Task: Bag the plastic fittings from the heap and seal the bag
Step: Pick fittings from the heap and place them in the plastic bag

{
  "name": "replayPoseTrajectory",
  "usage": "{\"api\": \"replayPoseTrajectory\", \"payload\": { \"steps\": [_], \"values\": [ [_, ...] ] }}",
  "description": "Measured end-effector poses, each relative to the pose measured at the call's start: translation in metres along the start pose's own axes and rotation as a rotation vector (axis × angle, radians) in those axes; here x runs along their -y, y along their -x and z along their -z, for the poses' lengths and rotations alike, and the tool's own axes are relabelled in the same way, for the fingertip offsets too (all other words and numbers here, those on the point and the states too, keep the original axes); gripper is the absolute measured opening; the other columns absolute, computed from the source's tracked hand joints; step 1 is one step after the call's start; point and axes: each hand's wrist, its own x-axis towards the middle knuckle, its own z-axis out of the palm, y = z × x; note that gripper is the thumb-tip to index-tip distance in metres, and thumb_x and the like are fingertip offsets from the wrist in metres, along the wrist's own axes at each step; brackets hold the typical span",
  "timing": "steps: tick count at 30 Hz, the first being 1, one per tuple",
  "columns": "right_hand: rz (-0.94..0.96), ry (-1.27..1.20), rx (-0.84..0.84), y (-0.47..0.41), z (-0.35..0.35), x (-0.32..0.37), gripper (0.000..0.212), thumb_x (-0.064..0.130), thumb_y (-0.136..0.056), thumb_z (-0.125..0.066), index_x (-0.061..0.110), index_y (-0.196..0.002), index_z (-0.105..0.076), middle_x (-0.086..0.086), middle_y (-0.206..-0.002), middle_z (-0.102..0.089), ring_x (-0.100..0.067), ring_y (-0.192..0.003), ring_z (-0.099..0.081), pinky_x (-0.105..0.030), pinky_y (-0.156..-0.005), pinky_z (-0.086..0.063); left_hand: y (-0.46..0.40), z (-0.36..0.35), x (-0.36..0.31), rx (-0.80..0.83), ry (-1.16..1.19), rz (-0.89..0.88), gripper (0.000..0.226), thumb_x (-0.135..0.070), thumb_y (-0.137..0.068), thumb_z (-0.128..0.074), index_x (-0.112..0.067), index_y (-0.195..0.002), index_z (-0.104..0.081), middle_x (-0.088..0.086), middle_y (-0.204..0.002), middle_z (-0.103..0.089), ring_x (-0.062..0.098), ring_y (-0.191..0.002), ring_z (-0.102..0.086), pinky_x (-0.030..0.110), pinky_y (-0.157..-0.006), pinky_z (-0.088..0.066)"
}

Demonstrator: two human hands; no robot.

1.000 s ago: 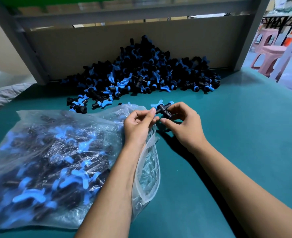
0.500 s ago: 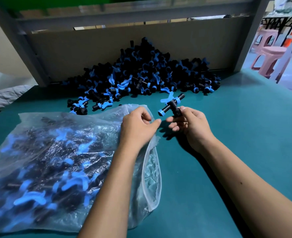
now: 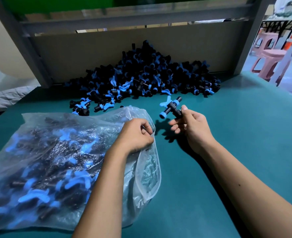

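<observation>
One fitting (image 3: 171, 108), pinched in right hand (image 3: 192, 127), just right of bag (image 3: 56, 160) mouth; left hand (image 3: 136, 136) pinches its rim. Heap (image 3: 145, 78) beyond both hands. Step: loading. Next: open mouth, drop fitting in.

On the bench (image 3: 236, 134), the heap (image 3: 147, 78) lies at the rear against the back panel (image 3: 107, 48), the filled bag (image 3: 56, 160) front left, stools (image 3: 270, 55) beyond the right edge.

bare mat (image 3: 236, 134) rightward; heap (image 3: 147, 76), seemingly against backboard (image 3: 90, 54)
</observation>
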Motion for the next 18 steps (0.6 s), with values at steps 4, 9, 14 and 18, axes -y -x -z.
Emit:
{"api": "replayPoseTrajectory", "payload": {
  "steps": [4, 9, 14, 18],
  "values": [
    [-0.005, 0.014, 0.032, 0.003, -0.001, 0.004, 0.029, 0.033, -0.102, -0.057, 0.006, -0.093, -0.063, -0.019, -0.074, -0.072, -0.019, -0.055, -0.063, -0.022, -0.049, -0.050, -0.006, 0.010, -0.005, -0.178, 0.383, -0.058, 0.019, 0.002, -0.078, -0.072, -0.016, -0.081, -0.069, -0.001, -0.076, -0.066, 0.012, -0.068, -0.061, 0.031, -0.068, -0.056],
    [0.101, 0.187, 0.134, 0.010, -0.005, 0.004, 0.014, 0.026, -0.096, -0.068, 0.013, -0.093, -0.066, -0.013, -0.070, -0.068, -0.019, -0.054, -0.058, -0.023, -0.049, -0.048, -0.008, 0.025, -0.019, -0.290, 0.780, -0.192, 0.021, 0.006, -0.084, -0.071, -0.013, -0.079, -0.066, 0.001, -0.066, -0.060, 0.012, -0.051, -0.050, 0.021, -0.044, -0.042],
    [0.292, 0.499, 0.355, 0.029, -0.042, 0.011, 0.014, 0.011, -0.084, -0.080, 0.018, -0.095, -0.075, -0.003, -0.083, -0.075, -0.019, -0.072, -0.067, -0.034, -0.071, -0.056, -0.003, 0.036, -0.044, -0.390, 0.737, -0.456, 0.018, 0.004, -0.087, -0.069, -0.008, -0.077, -0.061, -0.003, -0.061, -0.055, 0.008, -0.052, -0.047, 0.021, -0.048, -0.039],
    [0.253, 0.492, 0.414, 0.047, -0.088, 0.005, 0.039, -0.006, -0.078, -0.064, 0.032, -0.068, -0.068, 0.015, -0.064, -0.069, 0.006, -0.062, -0.058, -0.019, -0.058, -0.051, 0.001, 0.036, -0.063, -0.412, 0.549, -0.596, 0.014, -0.001, -0.086, -0.069, -0.003, -0.074, -0.061, -0.001, -0.067, -0.058, 0.009, -0.062, -0.052, 0.024, -0.062, -0.042]
  ]
}}
